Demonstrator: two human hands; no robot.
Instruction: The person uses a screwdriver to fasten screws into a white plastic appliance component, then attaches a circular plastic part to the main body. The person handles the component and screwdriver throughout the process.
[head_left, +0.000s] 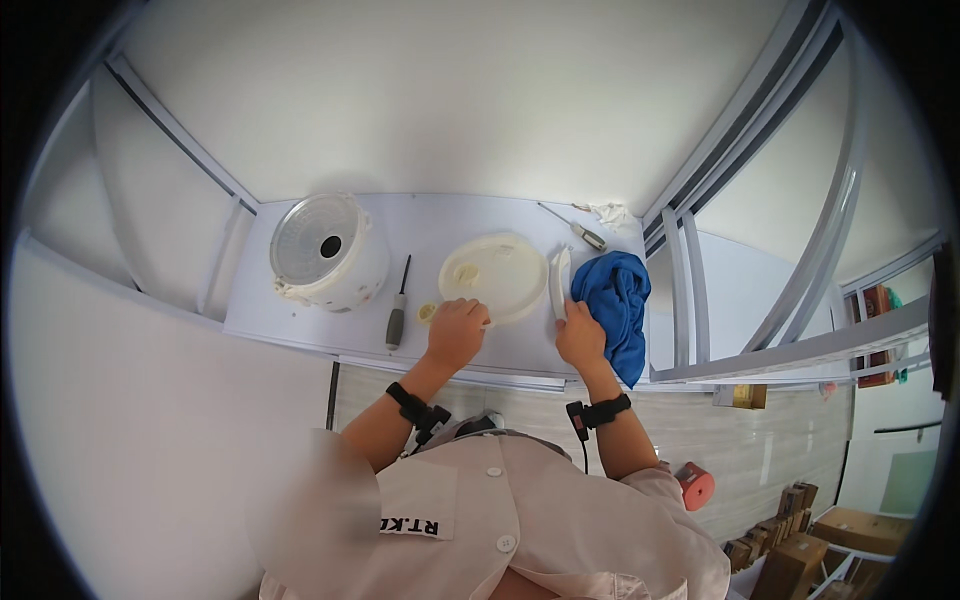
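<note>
Pinching the near end of a curved white strip (560,285), the right hand (581,336) sits at the right part of the pale surface (515,352), with a bunched blue cloth (613,300) just beside it. The strip points away from the person, between the cloth and a round cream lid (515,278) that lies flat. At the lid's near left edge, the left hand (457,334) has its fingers curled; I cannot tell whether its grip holds anything. A small yellowish ring (428,312) lies just left of that hand, and a grey-handled screwdriver (397,318) farther left. Beyond that stands a white round pot (350,275) with a dark hole in its metal top. Another screwdriver (588,238) lies beyond the cloth, near a crumpled white rag (610,215).
</note>
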